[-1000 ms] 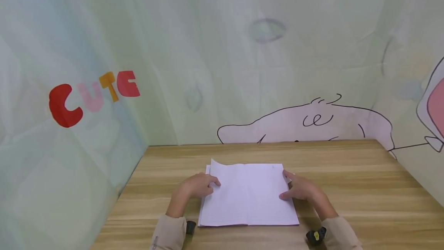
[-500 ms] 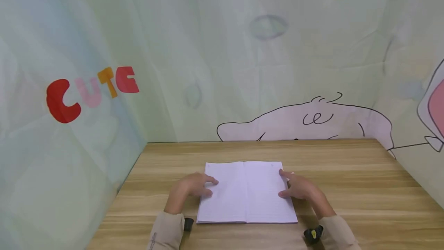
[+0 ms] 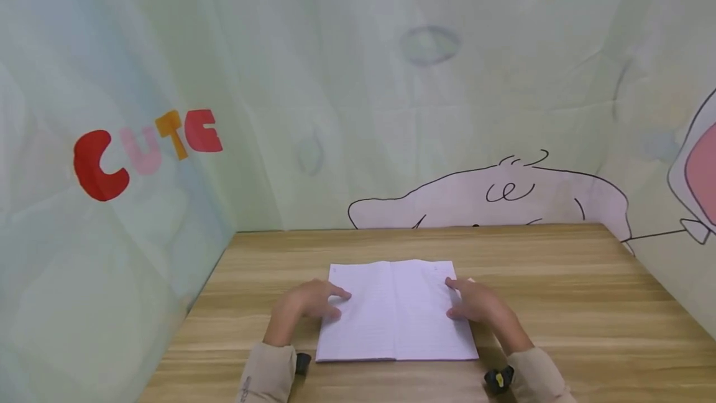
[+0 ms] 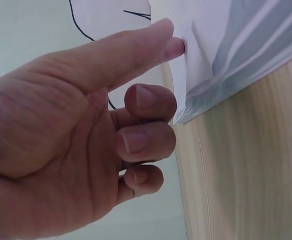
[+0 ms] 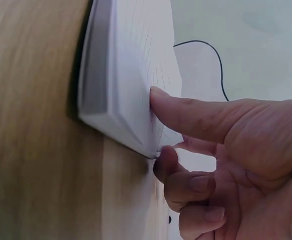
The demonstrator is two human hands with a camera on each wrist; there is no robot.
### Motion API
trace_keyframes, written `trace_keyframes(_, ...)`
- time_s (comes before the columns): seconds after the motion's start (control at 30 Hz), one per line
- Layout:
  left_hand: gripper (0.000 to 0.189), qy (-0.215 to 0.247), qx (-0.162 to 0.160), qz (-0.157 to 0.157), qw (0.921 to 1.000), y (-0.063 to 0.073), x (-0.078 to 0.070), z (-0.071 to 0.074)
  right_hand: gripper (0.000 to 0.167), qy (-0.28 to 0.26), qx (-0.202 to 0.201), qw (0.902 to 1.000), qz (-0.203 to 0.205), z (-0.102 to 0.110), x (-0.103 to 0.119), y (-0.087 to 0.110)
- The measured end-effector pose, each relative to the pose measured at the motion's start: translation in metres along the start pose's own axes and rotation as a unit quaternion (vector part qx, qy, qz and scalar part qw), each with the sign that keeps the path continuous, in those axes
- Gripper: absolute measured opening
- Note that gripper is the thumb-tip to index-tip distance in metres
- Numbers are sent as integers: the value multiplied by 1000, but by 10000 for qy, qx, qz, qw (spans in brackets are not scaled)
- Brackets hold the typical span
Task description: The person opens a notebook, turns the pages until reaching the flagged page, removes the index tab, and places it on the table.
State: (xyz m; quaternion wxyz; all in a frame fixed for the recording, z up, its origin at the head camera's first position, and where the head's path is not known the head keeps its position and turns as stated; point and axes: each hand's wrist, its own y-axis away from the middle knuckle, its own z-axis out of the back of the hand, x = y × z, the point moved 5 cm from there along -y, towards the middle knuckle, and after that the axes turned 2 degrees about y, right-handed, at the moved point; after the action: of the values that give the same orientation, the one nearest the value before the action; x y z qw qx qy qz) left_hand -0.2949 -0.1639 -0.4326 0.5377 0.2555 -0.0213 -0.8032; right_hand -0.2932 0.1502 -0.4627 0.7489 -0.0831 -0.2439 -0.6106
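Note:
A white notebook (image 3: 363, 322) with faintly ruled pages lies open on the wooden table. My left hand (image 3: 310, 298) rests at its left edge, straight thumb and index finger reaching onto the page. In the left wrist view the other fingers (image 4: 146, 140) curl loosely outside the edge. At the opposite side my right hand (image 3: 478, 300) holds the notebook's right edge. The right wrist view has the thumb (image 5: 171, 107) on the ruled page and curled fingers close at the edge. The right page bulges slightly near the top.
The wooden table (image 3: 559, 303) extends around the notebook on every side. Behind it hangs a pale printed curtain (image 3: 335, 111) with a cartoon outline and coloured letters. A small white piece (image 3: 472, 280) shows just beyond the right hand. Dark wrist devices (image 3: 499, 380) sit at both cuffs.
The left page's raised top corner has come down flat, and page marks now show at top left. The right page has begun to bulge, with the right fingers slightly farther in.

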Motion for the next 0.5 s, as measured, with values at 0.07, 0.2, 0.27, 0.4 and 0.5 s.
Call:
trace_keyframes(0.07, 41, -32, -3, -33, 10000, 0, 0, -1, 63, -6, -26, 10000, 7, 1, 1, 1)
trace_keyframes(0.2, 39, 116, 0, 92, 9999, 1, -3, -2, 63, 54, -55, 9999, -79, 1, 3, 2)
trace_keyframes(0.27, 39, 115, -26, 73, 9999, 0, -4, -2, 62, 117, -45, 9999, -97, 1, 3, 2)
trace_keyframes(0.4, 38, 76, -73, 99, 9999, 0, -2, -1, 61, 221, -61, 9997, -15, -1, 5, 1)
trace_keyframes(0.5, 38, 74, -62, 86, 9999, -1, -1, -1, 60, 260, -115, 9996, 63, -1, 7, 0)
